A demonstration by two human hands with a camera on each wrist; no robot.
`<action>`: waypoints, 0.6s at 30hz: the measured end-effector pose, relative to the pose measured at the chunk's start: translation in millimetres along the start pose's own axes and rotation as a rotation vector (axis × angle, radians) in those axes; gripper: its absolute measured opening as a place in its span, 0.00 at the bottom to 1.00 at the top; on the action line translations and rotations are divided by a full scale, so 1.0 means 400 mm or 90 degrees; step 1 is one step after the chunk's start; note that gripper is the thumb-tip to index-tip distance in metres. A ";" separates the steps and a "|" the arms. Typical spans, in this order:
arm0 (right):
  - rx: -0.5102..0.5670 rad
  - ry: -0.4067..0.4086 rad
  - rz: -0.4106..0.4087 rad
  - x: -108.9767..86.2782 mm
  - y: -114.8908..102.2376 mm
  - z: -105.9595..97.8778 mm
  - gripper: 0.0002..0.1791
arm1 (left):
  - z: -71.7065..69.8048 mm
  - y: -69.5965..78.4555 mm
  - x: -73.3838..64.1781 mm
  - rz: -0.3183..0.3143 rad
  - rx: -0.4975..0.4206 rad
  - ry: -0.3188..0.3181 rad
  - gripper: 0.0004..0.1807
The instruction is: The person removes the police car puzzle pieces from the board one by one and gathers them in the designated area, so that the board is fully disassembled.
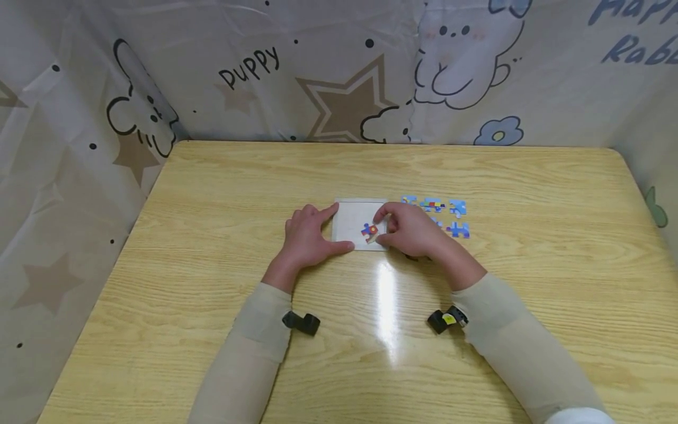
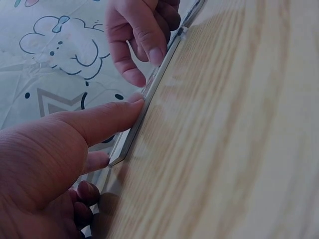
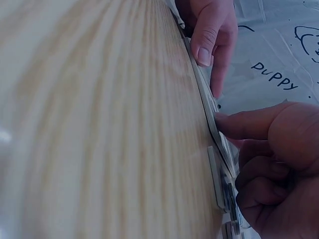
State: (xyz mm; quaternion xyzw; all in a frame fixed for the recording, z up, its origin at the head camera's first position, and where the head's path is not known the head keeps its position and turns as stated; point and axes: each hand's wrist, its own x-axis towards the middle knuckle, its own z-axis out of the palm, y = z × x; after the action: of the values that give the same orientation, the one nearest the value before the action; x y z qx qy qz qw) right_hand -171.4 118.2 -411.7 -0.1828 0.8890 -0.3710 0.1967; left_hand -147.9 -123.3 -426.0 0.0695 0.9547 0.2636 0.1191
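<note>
A white rectangular puzzle board [image 1: 349,221] lies flat on the table. My left hand [image 1: 309,238] steadies its left side, the index finger at the upper corner and the straight thumb on the lower edge. A small red and blue jigsaw piece [image 1: 366,231] is on the right half of the board. At that piece's right side, my right hand [image 1: 414,229] holds it between thumb and index finger. In the left wrist view, the left thumb [image 2: 112,118] meets the board's edge. The right thumb [image 3: 244,123] is at the board's near edge in the right wrist view; the piece is hidden there.
Several blue jigsaw pieces [image 1: 458,229] lie right of the board, partly behind the right hand. The wooden table [image 1: 212,188] ends at a patterned cloth backdrop [image 1: 339,76]. Black wrist cameras [image 1: 302,323] sit on both sleeves.
</note>
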 end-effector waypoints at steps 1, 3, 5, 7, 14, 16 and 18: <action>-0.001 -0.002 -0.001 0.001 0.000 0.000 0.14 | 0.000 0.000 0.000 0.000 0.000 -0.001 0.52; -0.003 -0.007 -0.002 0.003 -0.002 0.001 0.14 | 0.000 0.000 0.000 0.000 0.000 -0.001 0.52; -0.010 -0.009 -0.003 0.004 -0.004 0.001 0.14 | -0.001 0.001 -0.001 0.000 -0.002 -0.002 0.52; -0.015 -0.012 -0.004 0.004 -0.006 0.000 0.14 | -0.001 0.000 -0.001 0.001 -0.001 -0.002 0.52; -0.028 -0.019 -0.004 0.008 -0.006 0.000 0.13 | -0.001 -0.002 -0.001 0.004 -0.006 -0.001 0.52; -0.031 -0.020 -0.004 0.008 -0.005 0.001 0.13 | -0.001 -0.003 -0.001 0.005 -0.008 -0.001 0.52; -0.033 -0.019 -0.004 0.007 -0.006 0.000 0.13 | 0.000 -0.003 0.000 0.006 -0.009 -0.001 0.52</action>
State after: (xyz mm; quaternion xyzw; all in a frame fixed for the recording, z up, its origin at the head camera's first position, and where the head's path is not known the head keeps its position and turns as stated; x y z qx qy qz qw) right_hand -173.4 115.2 -410.8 -0.1965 0.8945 -0.3458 0.2042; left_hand -147.9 -124.3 -426.5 0.0731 0.9523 0.2710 0.1195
